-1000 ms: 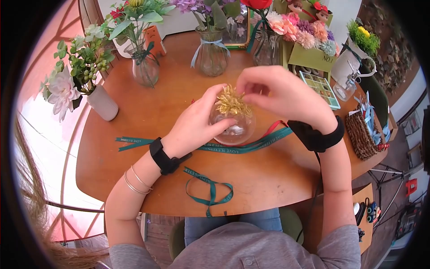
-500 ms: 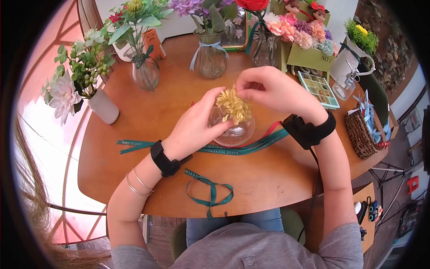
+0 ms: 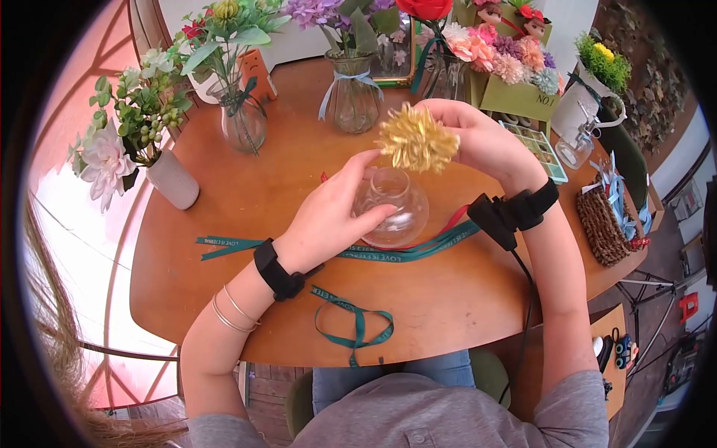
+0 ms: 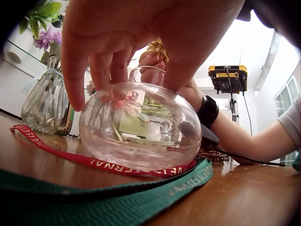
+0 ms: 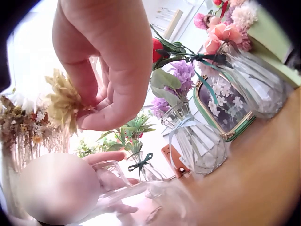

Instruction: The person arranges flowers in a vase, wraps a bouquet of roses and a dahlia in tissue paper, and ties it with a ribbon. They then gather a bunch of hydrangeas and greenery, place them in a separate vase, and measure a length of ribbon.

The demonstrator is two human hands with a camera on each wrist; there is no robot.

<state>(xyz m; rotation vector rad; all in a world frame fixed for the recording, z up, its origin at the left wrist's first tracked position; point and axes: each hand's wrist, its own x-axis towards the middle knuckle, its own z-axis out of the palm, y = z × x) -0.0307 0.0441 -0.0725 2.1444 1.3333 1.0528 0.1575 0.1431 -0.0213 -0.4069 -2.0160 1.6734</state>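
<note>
A small round clear glass vase point(image 3: 407, 224) stands on the wooden table, its mouth uncovered. My left hand point(image 3: 325, 201) grips it from the left, thumb across the near side and fingers round the far side; in the left wrist view the fingers come down over the glass bowl point(image 4: 141, 127). My right hand point(image 3: 489, 142) pinches a gold flower point(image 3: 418, 142) from behind, up and to the right of the vase's mouth. The right wrist view shows the gold flower head point(image 5: 63, 101) at the fingertips, apart from the glass.
A red ribbon point(image 4: 131, 166) and a dark green ribbon point(image 3: 441, 240) lie against the vase's base. Nearer the front edge is a looped green ribbon point(image 3: 358, 321). Flower vases point(image 3: 353, 101) line the back; a sectioned box point(image 3: 541, 145) and woven basket point(image 3: 597, 224) stand right.
The gold flower has come up off the vase's mouth and moved right in my right hand, baring the glass neck. My left hand has stayed on the vase.
</note>
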